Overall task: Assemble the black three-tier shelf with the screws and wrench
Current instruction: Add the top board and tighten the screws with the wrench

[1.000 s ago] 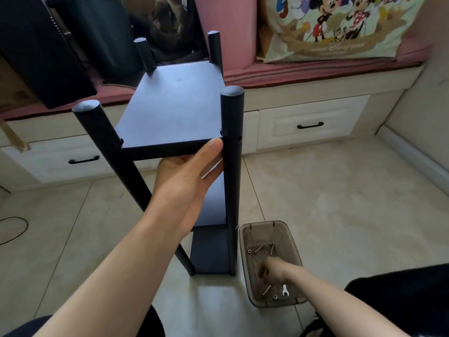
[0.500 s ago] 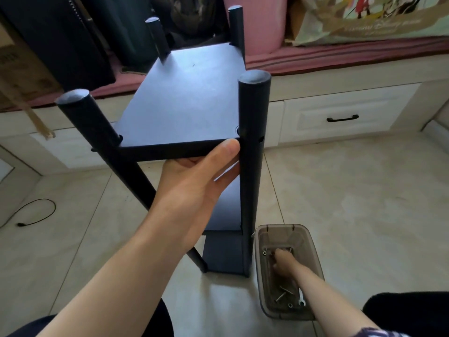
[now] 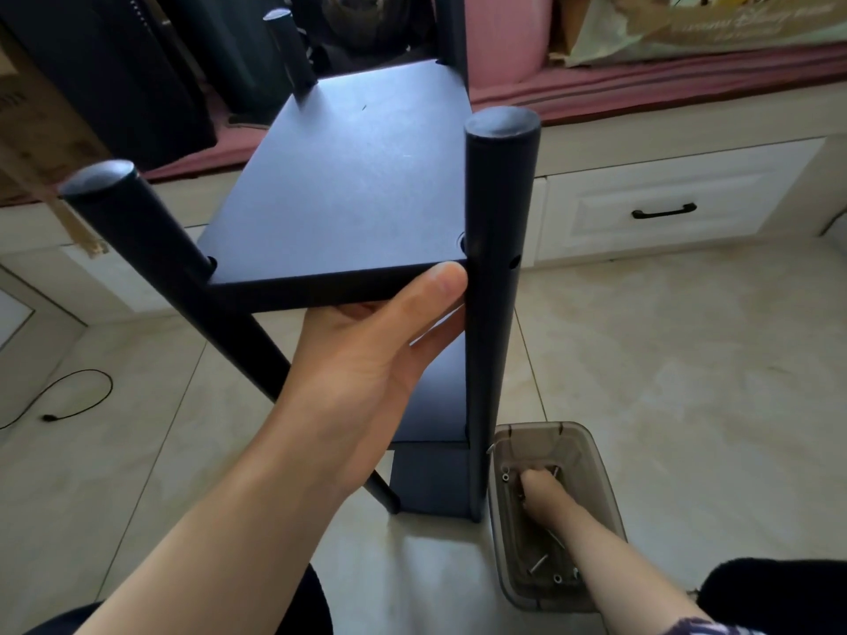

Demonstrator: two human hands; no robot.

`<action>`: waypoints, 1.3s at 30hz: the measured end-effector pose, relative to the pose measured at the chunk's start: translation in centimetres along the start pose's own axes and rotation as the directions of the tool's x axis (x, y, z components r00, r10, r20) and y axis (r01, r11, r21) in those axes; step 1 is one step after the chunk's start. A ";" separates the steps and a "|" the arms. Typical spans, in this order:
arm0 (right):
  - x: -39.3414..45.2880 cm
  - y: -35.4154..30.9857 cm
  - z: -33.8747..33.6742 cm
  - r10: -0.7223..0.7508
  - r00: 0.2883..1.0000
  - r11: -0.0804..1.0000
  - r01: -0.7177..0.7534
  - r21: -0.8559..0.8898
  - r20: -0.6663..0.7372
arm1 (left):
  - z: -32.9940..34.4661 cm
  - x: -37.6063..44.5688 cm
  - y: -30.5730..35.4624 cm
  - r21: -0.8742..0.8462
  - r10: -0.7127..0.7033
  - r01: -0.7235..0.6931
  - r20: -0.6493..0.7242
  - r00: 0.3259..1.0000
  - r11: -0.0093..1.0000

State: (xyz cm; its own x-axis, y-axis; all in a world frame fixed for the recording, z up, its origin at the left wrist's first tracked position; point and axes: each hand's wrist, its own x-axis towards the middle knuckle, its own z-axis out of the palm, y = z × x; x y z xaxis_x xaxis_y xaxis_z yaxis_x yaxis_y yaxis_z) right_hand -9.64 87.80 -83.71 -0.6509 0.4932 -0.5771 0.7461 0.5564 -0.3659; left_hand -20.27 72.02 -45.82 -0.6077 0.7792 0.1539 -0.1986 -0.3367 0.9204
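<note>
Bracing the top board of the shelf [image 3: 339,185] on the floor, the left hand [image 3: 366,359] cups its front edge, thumb flat. The right hand [image 3: 541,490] is curled among screws [image 3: 537,565] in the plastic bin [image 3: 596,469] beside the shelf; whether it pinches one I cannot tell. Best keep the board level with the post's side hole until a screw comes up.

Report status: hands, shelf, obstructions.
Left hand grips shelf front edge. Right hand down in screw bin, fingers hidden. Nothing blocking.

Shelf board [image 3: 348,176], above left hand [image 3: 366,359]: matt black, finely textured.
Post [image 3: 497,268], beside thumb: smooth black, slight sheen.
Bin [image 3: 591,456], around right hand [image 3: 543,490]: translucent smoky plastic.
Screws [image 3: 538,563]: bright metal.
Floor [image 3: 664,382]: glossy tile.
</note>
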 end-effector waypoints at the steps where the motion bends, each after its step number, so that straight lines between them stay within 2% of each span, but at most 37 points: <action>1: 0.0 0.2 0.2 -0.043 0.999 0.998 0.042 -0.051 -0.011 | 0.0 0.0 0.0 -0.001 0.002 -0.002 0.002 1.000 1.000; 3: 0.3 0.7 0.7 -0.137 0.987 0.978 0.122 -0.172 -0.078 | -0.1 0.0 0.0 0.001 0.008 -0.008 0.005 1.000 1.000; 6: 0.2 0.9 0.9 -0.182 0.974 0.968 0.152 -0.202 -0.137 | -0.1 0.1 0.0 -0.016 0.011 -0.011 0.001 1.000 1.000; 8: 0.3 0.6 0.5 -0.222 0.971 0.955 0.198 -0.222 -0.088 | -0.1 0.1 0.0 -0.015 0.014 -0.014 -0.002 1.000 1.000; 11: -0.7 -0.9 -1.7 -0.117 0.993 0.985 0.118 -0.126 0.011 | 0.1 0.3 -0.2 -0.025 0.000 0.000 0.003 1.000 1.000; 12: -1.2 -1.6 -2.8 -0.123 0.991 0.977 0.129 -0.172 0.043 | 0.2 0.3 -0.2 -0.036 -0.003 0.004 0.003 1.000 0.999; 15: -2.8 -4.5 -7.0 -0.141 0.984 0.974 0.157 -0.164 0.107 | 0.4 0.5 -0.3 -0.060 -0.002 0.003 0.016 1.000 0.998; 18: -4.8 -7.7 -11.3 -0.182 0.979 0.962 0.197 -0.189 0.095 | 0.4 0.7 -0.3 -0.063 -0.008 0.009 0.010 1.000 0.998; 21: -8.3 -9.5 -15.7 -0.202 0.963 0.931 0.245 -0.272 0.178 | 0.6 0.5 -0.1 -0.053 -0.021 0.020 -0.015 1.000 0.998; 24: -13.2 -10.6 -20.3 -0.299 0.940 0.851 0.342 -0.399 0.166 | 0.9 0.3 0.2 -0.026 -0.044 0.043 -0.050 0.998 0.999; 28: -19.6 -11.3 -25.1 -0.464 0.885 0.824 0.441 -0.354 0.023 | 1.3 -0.1 0.5 -0.016 -0.070 0.069 -0.084 0.994 0.997; 31: -24.3 -11.4 -27.0 -0.606 0.774 0.794 0.578 -0.190 -0.180 | 1.4 -0.3 0.7 0.005 -0.062 0.063 -0.085 0.994 0.998; 33: -26.9 -11.6 -27.6 -0.669 0.667 0.711 0.703 -0.021 -0.329 | 1.4 -0.4 0.8 0.010 -0.047 0.048 -0.084 0.995 0.999; 35: -28.8 -11.9 -28.2 -0.686 0.590 0.613 0.784 0.100 -0.426 | 1.4 -0.5 0.8 0.015 -0.040 0.041 -0.084 0.996 0.999; 39: -30.5 -12.3 -28.8 -0.659 0.473 0.449 0.871 0.198 -0.585 | 1.4 -0.4 0.6 0.031 -0.035 0.039 -0.103 0.994 0.999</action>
State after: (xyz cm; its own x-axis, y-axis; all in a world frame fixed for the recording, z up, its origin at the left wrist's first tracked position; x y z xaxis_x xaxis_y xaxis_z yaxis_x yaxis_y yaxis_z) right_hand -3.03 85.15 -40.55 -0.8818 0.2575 0.3952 -0.2040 0.5473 -0.8117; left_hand -19.09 72.23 -44.83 -0.6762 0.7320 0.0834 -0.1984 -0.2899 0.9363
